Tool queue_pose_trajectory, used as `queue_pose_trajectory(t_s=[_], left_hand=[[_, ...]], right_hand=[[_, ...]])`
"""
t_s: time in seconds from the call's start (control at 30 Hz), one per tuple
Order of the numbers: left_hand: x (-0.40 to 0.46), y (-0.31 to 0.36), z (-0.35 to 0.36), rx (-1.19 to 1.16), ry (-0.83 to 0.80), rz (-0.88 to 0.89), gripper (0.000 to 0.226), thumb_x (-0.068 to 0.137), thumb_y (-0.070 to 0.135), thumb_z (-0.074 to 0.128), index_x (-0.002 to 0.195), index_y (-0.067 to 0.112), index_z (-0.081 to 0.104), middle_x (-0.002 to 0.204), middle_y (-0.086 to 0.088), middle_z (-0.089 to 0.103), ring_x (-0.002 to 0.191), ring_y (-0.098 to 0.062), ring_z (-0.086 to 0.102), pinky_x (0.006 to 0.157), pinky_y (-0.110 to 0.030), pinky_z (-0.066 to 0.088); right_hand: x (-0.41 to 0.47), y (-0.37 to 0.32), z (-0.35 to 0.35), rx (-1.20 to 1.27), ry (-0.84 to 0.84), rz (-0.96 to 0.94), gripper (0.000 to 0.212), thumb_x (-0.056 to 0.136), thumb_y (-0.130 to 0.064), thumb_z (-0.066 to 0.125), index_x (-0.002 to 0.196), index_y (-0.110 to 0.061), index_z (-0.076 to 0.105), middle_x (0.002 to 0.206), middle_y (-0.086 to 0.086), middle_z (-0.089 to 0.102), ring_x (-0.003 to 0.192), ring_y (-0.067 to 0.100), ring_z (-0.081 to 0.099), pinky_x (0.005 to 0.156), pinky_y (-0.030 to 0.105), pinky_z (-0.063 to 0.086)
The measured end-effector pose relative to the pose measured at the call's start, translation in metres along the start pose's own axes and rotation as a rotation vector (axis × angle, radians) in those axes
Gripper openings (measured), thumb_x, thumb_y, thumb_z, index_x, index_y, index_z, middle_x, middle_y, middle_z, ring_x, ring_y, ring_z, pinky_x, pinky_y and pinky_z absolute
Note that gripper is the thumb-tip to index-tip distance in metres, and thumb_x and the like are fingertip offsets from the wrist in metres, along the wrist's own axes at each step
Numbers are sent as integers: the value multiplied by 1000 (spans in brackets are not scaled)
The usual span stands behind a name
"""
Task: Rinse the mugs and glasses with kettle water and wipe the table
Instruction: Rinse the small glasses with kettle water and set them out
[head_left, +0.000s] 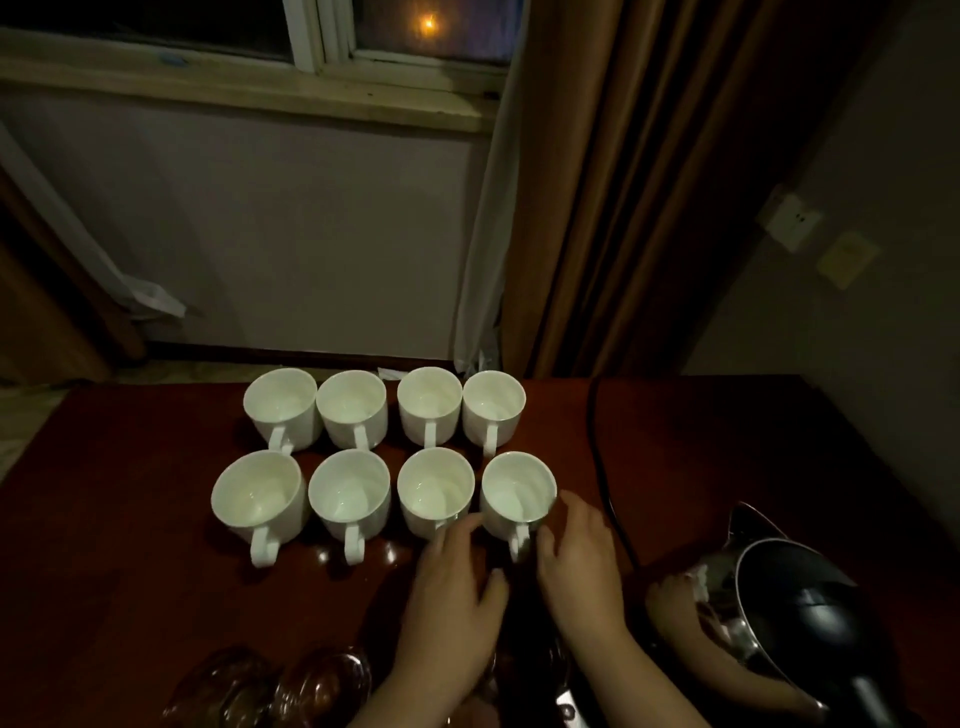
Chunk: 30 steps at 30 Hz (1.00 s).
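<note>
Eight white mugs (382, 457) stand upright on the dark red-brown surface (130, 519) in two rows of four, handles toward the viewer. Interiors look pale; whether any holds water cannot be told. Near-right mug (517, 493): right hand (579, 561) lies against its right side, fingers loosely spread beside the handle; left hand (454, 582) relaxed, fingertips reaching the gap beside it, pinching nothing. Clear glasses (270, 686) at the near edge, blurred, contents unreadable. Steel kettle (779, 597), black lid and handle, stands at right on the surface, reflecting a hand. Black cord (597, 457) runs past the mugs. No legible writing.
</note>
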<state>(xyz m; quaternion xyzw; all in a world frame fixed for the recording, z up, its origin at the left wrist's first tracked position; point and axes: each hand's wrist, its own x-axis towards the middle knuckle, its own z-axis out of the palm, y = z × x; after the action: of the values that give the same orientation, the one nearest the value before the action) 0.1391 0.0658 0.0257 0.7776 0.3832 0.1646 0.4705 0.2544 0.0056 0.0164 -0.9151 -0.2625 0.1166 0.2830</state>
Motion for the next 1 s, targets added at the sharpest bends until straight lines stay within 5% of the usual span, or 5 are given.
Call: queue_pose_trajectory(t_s=[0.13,0.23,0.37,0.63,1.0], left_hand=[[-33,-29,-42,517,33,-108,48,90,35,51,135,35,37,148,9,24,142,-16,10,118,-43,13],[-46,-50,-70,787,-35,-360,55,90,55,38,141,43,21,155,3,2,144,-27,-11,111,-62,7],[-56,-72,-83,761,-141,-467,58,86,66,35,140,50,18,155,2,3,143,-31,-11,105,-71,9],[-60,-82,-87,787,-145,-401,46,94,41,40,135,52,23,145,8,23,141,-26,4,106,-66,17],[-76,-80,-83,831,-212,-344,60,92,25,48,139,48,19,147,7,19,142,-28,1,106,-67,16]], right_hand=[[-42,7,4,-230,-186,-87,44,93,-41,40,135,-28,34,142,-3,33,127,19,34,100,34,34],[-61,5,11,-291,-334,-49,57,87,-54,41,139,-36,25,149,-3,19,134,23,23,106,45,29],[-66,1,12,-358,-409,-36,62,84,-55,45,140,-40,23,152,0,12,137,30,15,107,53,26],[-73,-10,9,-433,-475,-40,50,88,-45,44,136,-32,35,149,2,16,134,32,16,103,50,31],[-101,-2,10,-461,-491,-24,50,87,-46,45,133,-29,37,149,4,15,135,34,14,103,53,32]])
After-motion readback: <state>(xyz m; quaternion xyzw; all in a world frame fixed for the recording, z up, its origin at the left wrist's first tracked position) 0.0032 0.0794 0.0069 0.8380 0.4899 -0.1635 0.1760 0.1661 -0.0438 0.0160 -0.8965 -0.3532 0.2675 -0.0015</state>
